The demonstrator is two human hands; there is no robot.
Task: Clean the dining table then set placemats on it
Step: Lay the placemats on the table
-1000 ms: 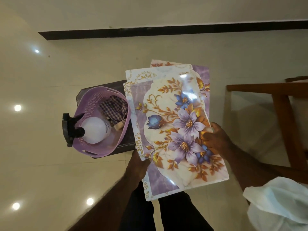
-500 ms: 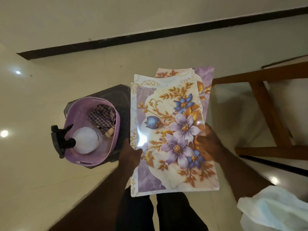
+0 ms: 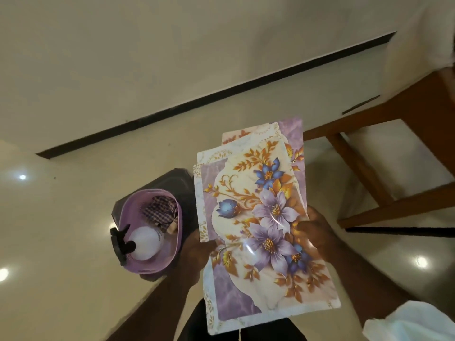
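I hold a fanned stack of glossy placemats [image 3: 258, 222] in front of me, printed with purple and blue flowers and gold leaves. My left hand [image 3: 197, 249] grips the stack's left edge from beneath. My right hand [image 3: 314, 228] pinches the right edge, thumb on the top mat. The wooden frame of the dining table [image 3: 369, 119] shows at the upper right; its top is barely in view.
On a dark stool [image 3: 177, 183] to my left sits a purple basket [image 3: 177, 225] holding a white spray bottle [image 3: 145, 242] and a checked cloth [image 3: 160, 210]. A white cloth [image 3: 413, 323] lies at the lower right. The floor is glossy tile [image 3: 61, 242], with a dark skirting line along the wall.
The view has swung right, so the table frame sits higher and the basket lower left. Both hands keep hold of the placemats, which have fanned a little more.
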